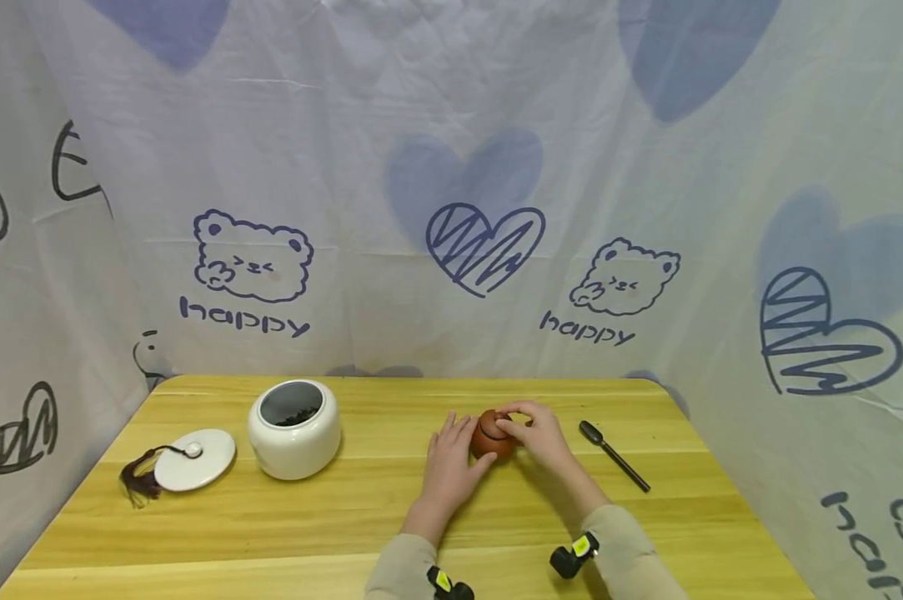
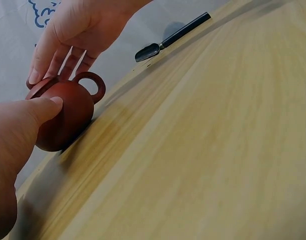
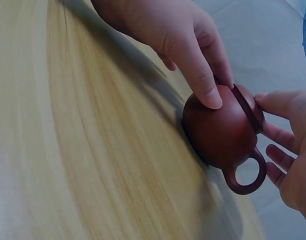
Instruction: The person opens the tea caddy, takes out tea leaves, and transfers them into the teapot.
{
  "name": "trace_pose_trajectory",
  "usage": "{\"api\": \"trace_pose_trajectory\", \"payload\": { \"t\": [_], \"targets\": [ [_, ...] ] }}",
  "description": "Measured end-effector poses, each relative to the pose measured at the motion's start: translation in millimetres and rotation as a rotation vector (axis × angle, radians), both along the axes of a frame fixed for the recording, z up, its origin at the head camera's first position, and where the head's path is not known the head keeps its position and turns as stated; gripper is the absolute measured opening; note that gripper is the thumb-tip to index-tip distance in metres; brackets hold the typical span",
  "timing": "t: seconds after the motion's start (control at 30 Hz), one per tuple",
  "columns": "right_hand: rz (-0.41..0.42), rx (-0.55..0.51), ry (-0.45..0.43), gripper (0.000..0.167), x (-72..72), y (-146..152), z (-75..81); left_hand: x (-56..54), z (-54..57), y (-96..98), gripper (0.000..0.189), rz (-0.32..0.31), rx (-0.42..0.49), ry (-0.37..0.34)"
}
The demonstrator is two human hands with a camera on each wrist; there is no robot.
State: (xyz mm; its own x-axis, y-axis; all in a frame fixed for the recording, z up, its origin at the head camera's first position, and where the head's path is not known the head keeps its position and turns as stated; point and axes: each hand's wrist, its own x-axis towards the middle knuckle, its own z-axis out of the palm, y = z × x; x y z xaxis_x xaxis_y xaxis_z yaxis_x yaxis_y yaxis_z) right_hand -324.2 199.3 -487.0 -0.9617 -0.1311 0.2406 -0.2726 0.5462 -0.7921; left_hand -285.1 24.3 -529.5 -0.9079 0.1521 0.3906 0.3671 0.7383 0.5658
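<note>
A reddish-brown clay teapot (image 1: 492,450) stands on the wooden table, right of the middle in the head view. My left hand (image 1: 449,471) holds its body from the left, the thumb pressed to the near side; the far fingers are partly hidden behind the pot. With thumb and forefinger my right hand (image 1: 547,440) pinches the knob of the teapot lid (image 3: 249,107). The lid sits on the pot's mouth. In the left wrist view the round handle (image 2: 93,85) sticks out on the right-hand side, below my right hand's other fingers.
To the left stands a white jar (image 1: 293,457) with dark dry leaves (image 1: 298,416) inside. Beside it lies a white jar lid (image 1: 207,467) with a dark tassel (image 1: 139,483). A black scoop (image 1: 616,457) lies on the right. Printed cloth (image 1: 368,333) hangs behind the table (image 1: 286,525).
</note>
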Motion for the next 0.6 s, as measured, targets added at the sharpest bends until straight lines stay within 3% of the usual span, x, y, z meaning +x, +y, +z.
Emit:
{"api": "trace_pose_trajectory", "payload": {
  "t": [0.6],
  "targets": [
    [0.013,-0.008,0.016,0.021,-0.3,-1.5,-7.4,0.4,0.1,0.0,0.064,-0.006,0.015,-0.015]
  ]
}}
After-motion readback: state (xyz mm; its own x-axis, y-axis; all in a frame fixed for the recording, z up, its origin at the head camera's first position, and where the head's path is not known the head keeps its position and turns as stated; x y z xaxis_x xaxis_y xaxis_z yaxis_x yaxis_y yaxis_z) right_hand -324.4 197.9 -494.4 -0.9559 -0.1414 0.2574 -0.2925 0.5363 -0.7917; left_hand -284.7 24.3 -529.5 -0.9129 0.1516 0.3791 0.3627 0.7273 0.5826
